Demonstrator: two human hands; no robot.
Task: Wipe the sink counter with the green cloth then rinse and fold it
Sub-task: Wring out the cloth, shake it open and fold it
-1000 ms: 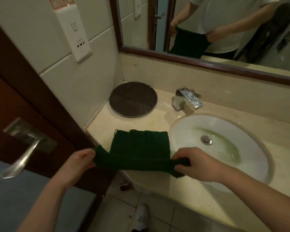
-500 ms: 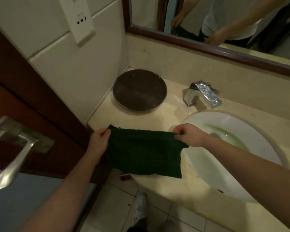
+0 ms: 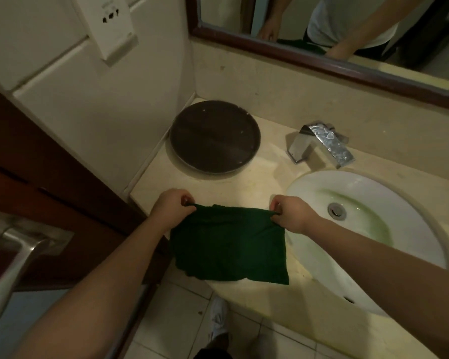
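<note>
The dark green cloth (image 3: 228,244) lies folded on the beige sink counter (image 3: 267,182), left of the white oval basin (image 3: 316,255). Its near part hangs over the counter's front edge. My left hand (image 3: 173,204) pinches the cloth's far left corner. My right hand (image 3: 292,212) pinches the far right corner. Both hands hold the far edge just above the counter.
A round dark tray (image 3: 214,137) sits at the back left of the counter. A chrome faucet (image 3: 322,145) stands behind the basin. A framed mirror (image 3: 322,58) runs along the back wall. A wooden door with a metal handle (image 3: 13,255) is at my left.
Both hands carried the cloth's near edge away from me, over the part lying on the counter, folding it. The camera tilted down and closer.
</note>
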